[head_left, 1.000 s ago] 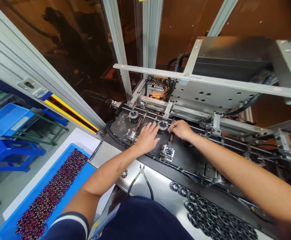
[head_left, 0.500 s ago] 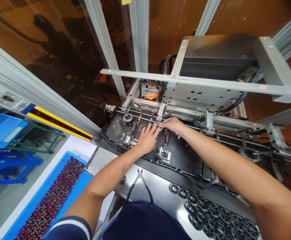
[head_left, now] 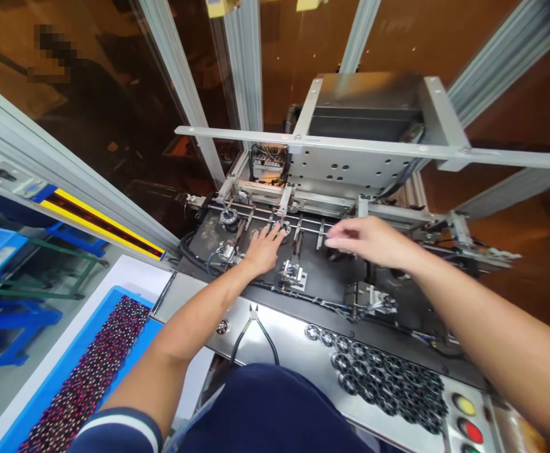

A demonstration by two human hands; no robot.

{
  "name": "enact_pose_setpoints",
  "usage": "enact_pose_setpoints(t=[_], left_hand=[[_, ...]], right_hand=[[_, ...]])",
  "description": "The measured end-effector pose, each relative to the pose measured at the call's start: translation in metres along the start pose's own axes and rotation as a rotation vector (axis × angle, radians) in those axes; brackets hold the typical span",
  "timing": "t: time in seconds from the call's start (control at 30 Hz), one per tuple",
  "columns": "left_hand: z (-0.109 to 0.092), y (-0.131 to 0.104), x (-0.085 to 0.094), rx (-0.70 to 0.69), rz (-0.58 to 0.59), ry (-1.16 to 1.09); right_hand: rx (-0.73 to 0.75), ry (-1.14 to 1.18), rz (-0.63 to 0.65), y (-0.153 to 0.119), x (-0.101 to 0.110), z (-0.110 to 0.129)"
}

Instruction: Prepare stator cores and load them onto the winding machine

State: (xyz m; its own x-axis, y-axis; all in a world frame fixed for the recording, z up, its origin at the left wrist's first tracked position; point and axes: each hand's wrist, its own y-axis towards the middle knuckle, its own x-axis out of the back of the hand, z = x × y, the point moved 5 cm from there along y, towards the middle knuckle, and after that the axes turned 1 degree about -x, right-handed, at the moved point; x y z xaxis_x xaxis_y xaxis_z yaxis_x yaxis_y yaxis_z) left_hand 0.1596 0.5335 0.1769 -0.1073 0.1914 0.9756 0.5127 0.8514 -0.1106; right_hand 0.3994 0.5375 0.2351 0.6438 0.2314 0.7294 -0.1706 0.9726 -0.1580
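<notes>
Disc point(head_left: 285, 226): centre of the frame, partly under the left hand point(head_left: 262, 251).
Left hand: fingers spread at the disc, nothing grasped.
Right hand point(head_left: 367, 240): right of centre, fingers bent; grasp, cannot tell.
Machine point(head_left: 326, 274): disc handling apparently in hand; next move calls for fingers clear of the metal bar point(head_left: 321, 235).

Shiny metal ledge point(head_left: 289, 346), splayed pliers point(head_left: 254, 315), one small disc point(head_left: 223, 326) nearby, clustered black round parts point(head_left: 388, 380)

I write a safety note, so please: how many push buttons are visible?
3, at the lower right: a yellow button, a red button below it, and a green button cut by the bottom edge. More may be hidden.
</notes>
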Motion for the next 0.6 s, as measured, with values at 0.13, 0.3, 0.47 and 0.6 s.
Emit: enact_pose_setpoints(t=[0.13,0.3,0.47,0.6], left_hand=[[-0.003,0.003,0.015,0.009,0.003,-0.011],[-0.044,0.008,0.05,-0.034,-0.052,-0.005],[-0.11,0.023,0.047,-0.195,0.001,0.003],[-0.135,0.04,0.02,-0.259,0.149,0.024]], right_hand=[[-0.021,-0.137,-0.155,-0.044,0.045,-0.063],[0.15,-0.185,-0.18,-0.044,0.013,-0.089],[0.205,-0.201,-0.197,-0.034,-0.016,-0.087],[0.021,-0.23,-0.169,-0.022,-0.013,-0.105]])
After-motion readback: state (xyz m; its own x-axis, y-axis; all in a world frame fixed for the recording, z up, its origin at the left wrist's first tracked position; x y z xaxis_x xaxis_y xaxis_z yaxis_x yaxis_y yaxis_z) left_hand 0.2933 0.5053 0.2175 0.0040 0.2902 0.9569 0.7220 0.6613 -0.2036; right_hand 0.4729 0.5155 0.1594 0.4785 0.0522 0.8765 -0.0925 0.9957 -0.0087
